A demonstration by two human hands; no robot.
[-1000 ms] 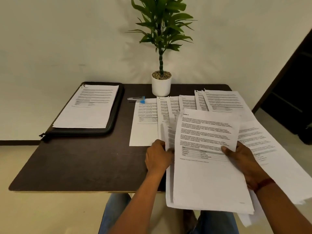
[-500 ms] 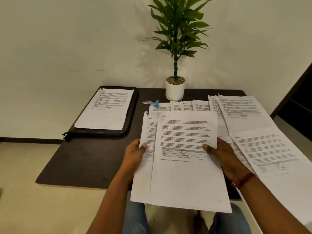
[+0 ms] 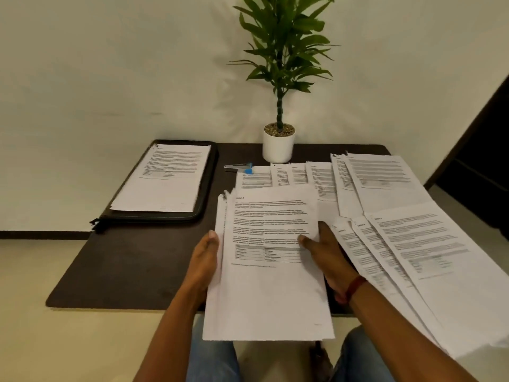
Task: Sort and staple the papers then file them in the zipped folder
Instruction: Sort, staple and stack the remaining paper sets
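Observation:
A stack of printed sheets (image 3: 270, 285) is lifted in front of me over the table's near edge. My left hand (image 3: 203, 260) holds its left edge, and my right hand (image 3: 327, 255) grips its right edge with the thumb on top. More printed pages (image 3: 308, 175) lie fanned on the table behind the stack, and others (image 3: 418, 244) spread to the right. A black zipped folder (image 3: 205, 194) lies at the back left with a stapled set (image 3: 165, 180) on top. A silver and blue stapler (image 3: 239, 167) sits between folder and pages.
A potted plant (image 3: 278, 144) in a white pot stands at the back middle against the wall. The dark table (image 3: 132, 260) shows bare surface at the front left. A dark doorway (image 3: 484, 161) is at the right. My knees show below the table edge.
The loose sheets in my two hands have been drawn together into one squared stack. My left hand moved from the overlapping sheet to the stack's left edge. The view shifted left.

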